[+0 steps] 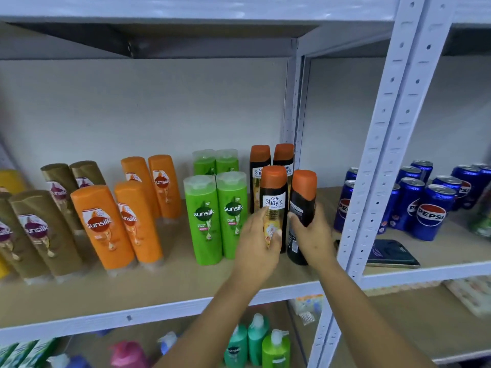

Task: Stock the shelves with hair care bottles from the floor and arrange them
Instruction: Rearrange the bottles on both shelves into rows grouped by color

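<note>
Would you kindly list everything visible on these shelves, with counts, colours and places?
Safi Shayla bottles: four, black with orange caps, right end of the middle shelf; front two held.
Green Sunsilk bottles: four, left of those.
Orange Sunsilk bottles: four, further left.
Brown Sunsilk bottles: at least four, far left, partly cut off.
Yellow bottle: one seen, far left edge.
Pepsi cans: several, blue, next bay to the right.
Dark flat item: one, before the cans.
Pump bottles: several, green, teal and pink, lower shelf.
Left hand: grips the front-left Shayla bottle.
Right hand: grips the front-right Shayla bottle.
</note>
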